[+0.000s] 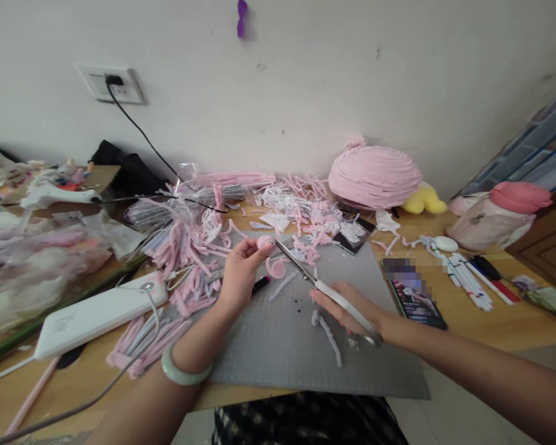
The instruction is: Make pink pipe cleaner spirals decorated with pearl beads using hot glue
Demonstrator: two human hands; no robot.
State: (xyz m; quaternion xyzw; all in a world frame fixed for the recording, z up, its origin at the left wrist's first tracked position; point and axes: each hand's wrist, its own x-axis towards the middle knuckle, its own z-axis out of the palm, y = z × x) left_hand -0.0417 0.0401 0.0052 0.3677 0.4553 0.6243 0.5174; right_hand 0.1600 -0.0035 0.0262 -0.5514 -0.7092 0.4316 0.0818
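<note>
My left hand (241, 272) pinches a small pink coiled pipe-cleaner piece (265, 243) above a grey cutting mat (287, 346). A pale green bangle (185, 371) sits on that wrist. My right hand (347, 309) grips white-handled scissors (324, 287), and their blades reach up to the pink coil. Another pink coil (277, 268) lies on the mat just below the blades. A loose white pipe-cleaner strip (328, 334) lies near my right hand.
Heaps of pink and white pipe cleaners (189, 247) cover the wooden table at left and back. A white power bank (97, 312) with a cable lies left. A phone (414, 296), pens (467, 281), a pink wound dome (374, 176) and a glue gun (55, 194) stand around.
</note>
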